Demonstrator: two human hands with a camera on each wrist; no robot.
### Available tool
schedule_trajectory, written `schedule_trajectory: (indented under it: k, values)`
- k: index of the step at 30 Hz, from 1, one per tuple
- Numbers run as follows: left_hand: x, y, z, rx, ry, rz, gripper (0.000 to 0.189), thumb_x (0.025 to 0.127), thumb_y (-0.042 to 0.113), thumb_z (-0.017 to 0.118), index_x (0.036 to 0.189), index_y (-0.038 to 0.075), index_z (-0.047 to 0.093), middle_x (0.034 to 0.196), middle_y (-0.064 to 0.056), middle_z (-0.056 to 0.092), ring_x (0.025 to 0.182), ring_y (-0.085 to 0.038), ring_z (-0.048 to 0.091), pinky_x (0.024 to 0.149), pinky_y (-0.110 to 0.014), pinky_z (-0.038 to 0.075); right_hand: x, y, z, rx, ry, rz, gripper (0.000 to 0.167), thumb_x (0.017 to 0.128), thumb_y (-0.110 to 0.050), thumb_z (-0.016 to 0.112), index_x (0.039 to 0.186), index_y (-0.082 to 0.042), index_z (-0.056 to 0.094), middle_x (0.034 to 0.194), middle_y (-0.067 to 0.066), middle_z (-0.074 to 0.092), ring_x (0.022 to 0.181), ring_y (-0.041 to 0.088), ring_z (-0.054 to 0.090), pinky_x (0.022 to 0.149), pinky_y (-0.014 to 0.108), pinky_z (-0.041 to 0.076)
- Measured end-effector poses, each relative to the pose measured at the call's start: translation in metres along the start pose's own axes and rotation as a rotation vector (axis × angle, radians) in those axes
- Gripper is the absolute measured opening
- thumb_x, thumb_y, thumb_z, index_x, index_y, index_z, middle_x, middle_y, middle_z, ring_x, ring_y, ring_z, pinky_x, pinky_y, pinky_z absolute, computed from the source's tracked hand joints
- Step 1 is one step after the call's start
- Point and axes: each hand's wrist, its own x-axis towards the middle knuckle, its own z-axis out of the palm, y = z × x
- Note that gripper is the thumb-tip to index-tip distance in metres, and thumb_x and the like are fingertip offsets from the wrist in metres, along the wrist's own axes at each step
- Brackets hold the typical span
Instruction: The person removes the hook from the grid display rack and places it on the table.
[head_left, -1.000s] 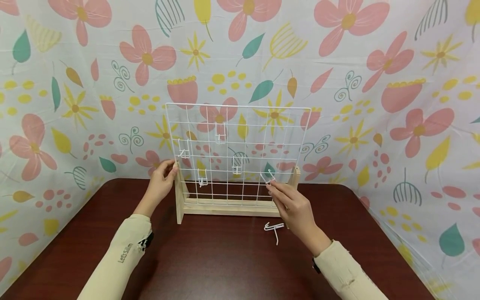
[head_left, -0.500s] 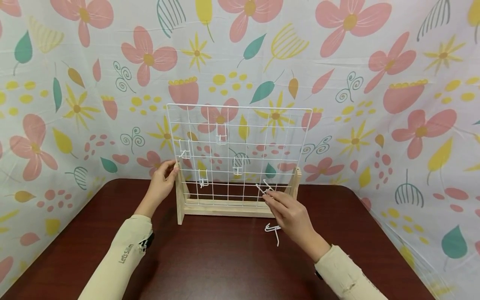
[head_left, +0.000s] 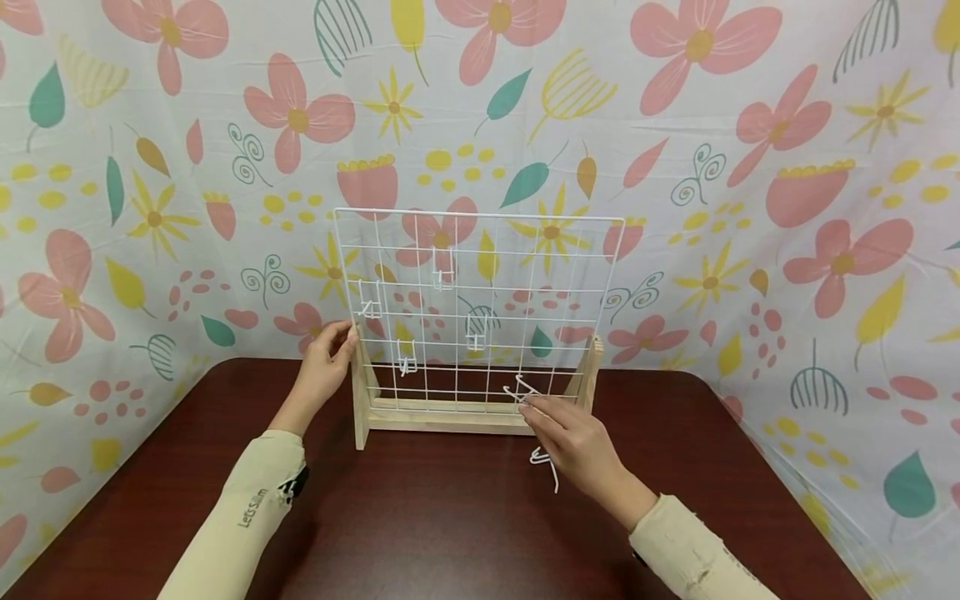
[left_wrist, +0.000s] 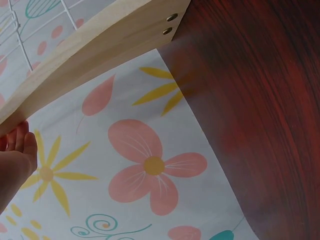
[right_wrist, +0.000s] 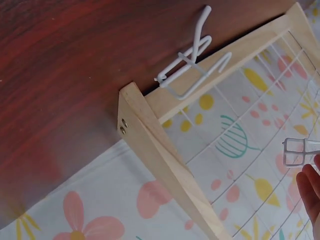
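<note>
A white wire grid panel (head_left: pixel 472 287) stands upright in a pale wooden stand (head_left: pixel 450 423). My left hand (head_left: pixel 322 358) holds the top of the stand's left post, thumb and fingertips at its edge. In front of the grid's lower right part, my right hand (head_left: pixel 573 437) pinches a white wire hook (head_left: pixel 519 388) whose prongs point up and away. The right wrist view shows that hook (right_wrist: pixel 295 153) at the fingertips. Several similar hooks hang on the grid, among them an upper hook (head_left: pixel 443 271) and a lower left hook (head_left: pixel 407 358).
A loose white hook (head_left: pixel 556 479) lies on the dark red-brown table (head_left: pixel 420 517) below my right hand, partly covered by it. The stand's right post (head_left: pixel 591 362) rises just behind that hand. A flower-patterned cloth (head_left: pixel 675 167) surrounds the table.
My right hand has moved down and left with its hook, from near the grid's right side to its lower part. The left hand keeps its hold on the post.
</note>
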Motion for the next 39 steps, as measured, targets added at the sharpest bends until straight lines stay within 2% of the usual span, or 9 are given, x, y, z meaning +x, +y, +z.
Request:
schedule_trajectory:
  k: [9, 19, 28, 39]
  values:
    - [0.000, 0.001, -0.002, -0.012, -0.012, -0.014, 0.037, 0.101, 0.010, 0.049, 0.132, -0.010, 0.046, 0.125, -0.029, 0.052, 0.119, -0.037, 0.049, 0.100, -0.049, 0.042, -0.008, -0.003, 0.003, -0.003, -0.064, -0.007, 0.033, 0.103, -0.018, 0.044, 0.105, -0.001, 0.073, 0.104, 0.014, 0.070, 0.092, 0.030, 0.066, 0.077, 0.044, 0.054]
    - [-0.004, 0.001, -0.002, -0.013, -0.017, -0.022, 0.038, 0.101, 0.011, 0.048, 0.132, -0.010, 0.046, 0.126, -0.029, 0.051, 0.120, -0.038, 0.048, 0.102, -0.049, 0.041, -0.016, -0.006, 0.006, 0.019, -0.084, -0.020, 0.033, 0.103, -0.018, 0.045, 0.105, -0.001, 0.073, 0.103, 0.013, 0.070, 0.093, 0.029, 0.067, 0.082, 0.041, 0.054]
    - [-0.003, 0.002, -0.002, -0.015, -0.019, -0.020, 0.038, 0.101, 0.012, 0.048, 0.133, -0.009, 0.046, 0.126, -0.029, 0.052, 0.120, -0.037, 0.048, 0.101, -0.050, 0.041, -0.020, -0.007, 0.008, 0.014, -0.151, -0.008, 0.035, 0.104, -0.020, 0.043, 0.104, -0.001, 0.073, 0.104, 0.014, 0.070, 0.093, 0.028, 0.067, 0.080, 0.039, 0.055]
    - [-0.002, 0.001, -0.001, -0.002, -0.014, -0.014, 0.038, 0.102, 0.013, 0.048, 0.132, -0.010, 0.046, 0.125, -0.029, 0.052, 0.118, -0.037, 0.048, 0.101, -0.050, 0.042, -0.025, -0.009, 0.014, 0.011, -0.180, -0.051, 0.039, 0.105, -0.019, 0.039, 0.103, 0.000, 0.073, 0.102, 0.013, 0.071, 0.092, 0.029, 0.067, 0.080, 0.038, 0.055]
